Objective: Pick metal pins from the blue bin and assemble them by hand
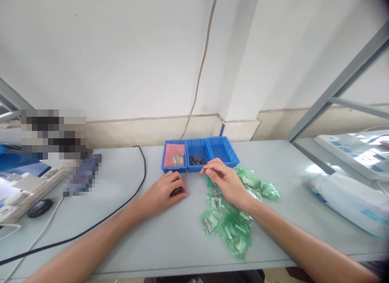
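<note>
Head view: left hand [165, 192] curled over dark metal pieces [176, 191] on the table [170, 238]. Right hand [225, 179] has thumb and fingertips drawn together; can't tell if anything's pinched. More dark pins [196, 159] sit in the middle blue bin [197, 168], just beyond and between both hands. Green bags [235, 233] lie under and around the right hand, nearer side included.

On the left of the worktop [170, 242], a white cable [56, 212] passes just beside a black mouse [40, 208]; a black cable [145, 169] curves nearby. A pale cord [199, 78] runs down the white wall [121, 52]. A grey metal bar [334, 88] slants at right.
</note>
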Demonstrator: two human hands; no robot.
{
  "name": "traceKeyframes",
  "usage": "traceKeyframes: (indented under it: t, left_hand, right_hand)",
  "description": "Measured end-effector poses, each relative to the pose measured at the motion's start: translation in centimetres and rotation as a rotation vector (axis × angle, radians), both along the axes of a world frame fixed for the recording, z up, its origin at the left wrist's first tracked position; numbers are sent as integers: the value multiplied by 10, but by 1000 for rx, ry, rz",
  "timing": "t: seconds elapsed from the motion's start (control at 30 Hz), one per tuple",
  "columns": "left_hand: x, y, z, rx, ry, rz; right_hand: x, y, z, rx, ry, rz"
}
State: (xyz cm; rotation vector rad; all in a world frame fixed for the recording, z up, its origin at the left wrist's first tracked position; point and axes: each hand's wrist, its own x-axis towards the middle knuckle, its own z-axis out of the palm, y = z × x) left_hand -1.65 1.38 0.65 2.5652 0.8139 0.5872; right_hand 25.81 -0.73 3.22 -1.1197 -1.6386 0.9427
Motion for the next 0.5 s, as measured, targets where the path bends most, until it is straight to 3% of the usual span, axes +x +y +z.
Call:
traceKeyframes:
  t: [0.2,0.5]
  left_hand:
    - [0,0,0,-20,2,20]
    - [0,0,-2,-5,4,14]
  right_hand:
    - [1,-1,-1,-114,45,27]
    - [-2,-2,-5,-150,100,71]
